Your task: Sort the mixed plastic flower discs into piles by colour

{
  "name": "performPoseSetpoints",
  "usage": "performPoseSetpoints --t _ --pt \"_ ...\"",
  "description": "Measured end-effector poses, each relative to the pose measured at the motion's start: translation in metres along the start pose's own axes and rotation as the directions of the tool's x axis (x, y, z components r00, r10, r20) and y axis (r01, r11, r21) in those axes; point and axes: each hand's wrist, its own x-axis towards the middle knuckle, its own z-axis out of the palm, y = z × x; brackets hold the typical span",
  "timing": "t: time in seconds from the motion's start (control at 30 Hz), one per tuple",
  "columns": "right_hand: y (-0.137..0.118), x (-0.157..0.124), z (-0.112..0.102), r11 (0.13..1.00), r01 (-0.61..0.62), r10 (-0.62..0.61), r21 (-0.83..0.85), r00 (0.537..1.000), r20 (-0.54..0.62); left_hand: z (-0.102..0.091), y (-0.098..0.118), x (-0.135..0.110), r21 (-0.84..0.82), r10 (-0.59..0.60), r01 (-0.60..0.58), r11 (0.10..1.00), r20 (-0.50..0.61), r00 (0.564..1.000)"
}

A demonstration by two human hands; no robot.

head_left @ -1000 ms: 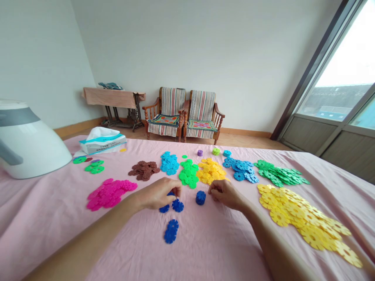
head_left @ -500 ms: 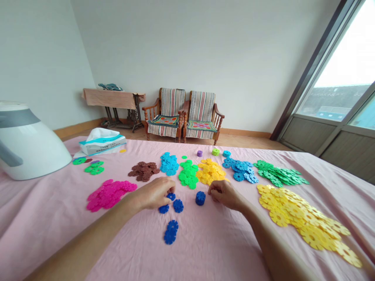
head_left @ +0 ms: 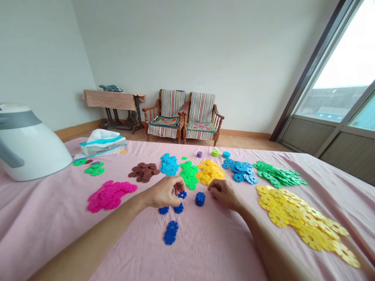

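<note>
My left hand [head_left: 164, 192] pinches one dark blue snowflake disc [head_left: 182, 194] just above the pink cloth [head_left: 211, 246]. Right of it stands a short stack of dark blue discs [head_left: 200, 198]. My right hand [head_left: 224, 193] rests on the cloth beside that stack, fingers curled, with nothing visible in them. Two loose dark blue discs [head_left: 171, 210] lie under my left hand. A few more dark blue discs [head_left: 170, 232] lie nearer to me.
Sorted disc piles lie across the cloth: magenta [head_left: 109, 194], brown [head_left: 144, 171], light blue [head_left: 169, 164], green [head_left: 189, 174], yellow [head_left: 209, 172], blue [head_left: 241, 170], dark green [head_left: 278, 174], a big yellow spread [head_left: 304, 218]. A white appliance [head_left: 26, 144] and tissue pack [head_left: 102, 142] sit left.
My left hand picked one dark blue disc off the cloth and carried it right, toward the stack. My right hand stayed beside the stack.
</note>
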Motion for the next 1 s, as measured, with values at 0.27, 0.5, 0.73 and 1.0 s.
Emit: performPoseSetpoints --t 0.27,0.5,0.73,1.0 --pt "0.001 0.001 -0.002 1.000 0.010 -0.009 0.024 0.999 -0.039 0.017 0.038 0.027 0.097 0.214 -0.203 0.974 -0.111 0.971" --pt "0.002 0.001 -0.001 1.000 0.019 -0.017 0.025 0.998 -0.060 0.025 0.036 0.038 0.206 0.221 -0.205 0.957 -0.056 0.974" --pt "0.004 0.002 0.000 1.000 0.015 -0.013 0.021 0.998 -0.064 0.023 0.033 0.037 0.211 0.208 -0.202 0.956 -0.008 0.978" --pt "0.004 0.002 0.001 1.000 0.012 -0.011 0.016 0.998 -0.058 0.023 0.031 0.030 0.169 0.228 -0.217 0.962 -0.050 0.972"
